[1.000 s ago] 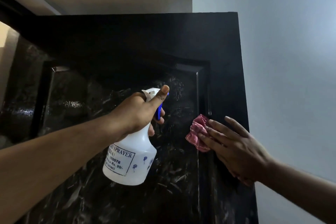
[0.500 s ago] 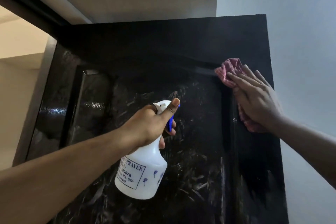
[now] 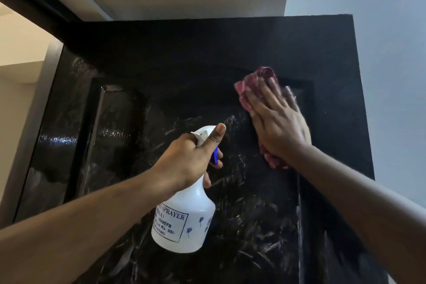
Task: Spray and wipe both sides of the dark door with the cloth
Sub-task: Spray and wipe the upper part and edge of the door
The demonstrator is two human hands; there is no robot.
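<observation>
Wall (image 3: 391, 64) just R of door (image 3: 184, 53)

Door (image 3: 184, 57) top strip + left panel free; spray bottle (image 3: 184, 221) blocks centre; wall (image 3: 391, 53) just beside rt edge.

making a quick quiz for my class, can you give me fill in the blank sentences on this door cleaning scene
The left hand grips a white ____. Its trigger is ____ in colour. The right hand presses the cloth flat against the dark ____.
Missing words: spray bottle; blue; door.
</observation>
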